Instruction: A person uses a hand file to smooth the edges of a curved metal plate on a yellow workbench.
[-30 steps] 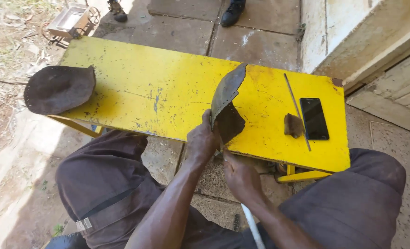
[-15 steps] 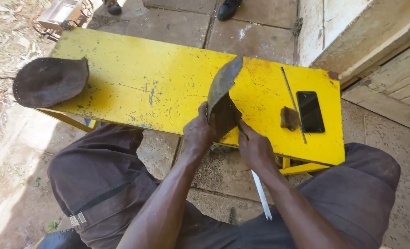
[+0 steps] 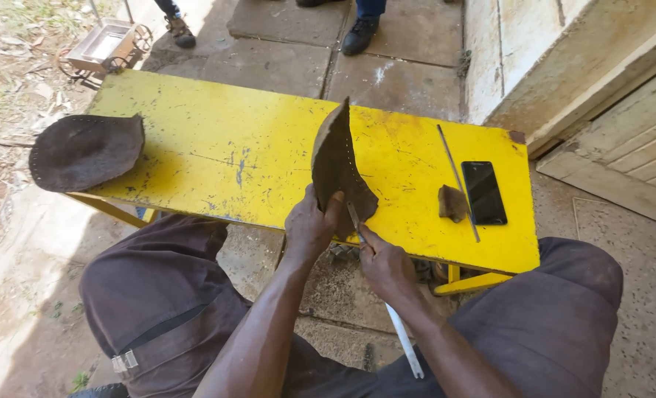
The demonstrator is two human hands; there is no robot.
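The yellow bench point(image 3: 217, 158) has a wide free band in the middle, between the round dark leather piece point(image 3: 84, 151) that overhangs its left edge and the upright leather piece point(image 3: 337, 166) near the front edge. The left hand point(image 3: 309, 228) and the right hand point(image 3: 387, 265) block the front edge there. Toward the right edge, the thin metal rod point(image 3: 457, 180), the small brown block point(image 3: 453, 203) and the black phone point(image 3: 484, 191) lie close together, and little room is between them. The back edge is open.
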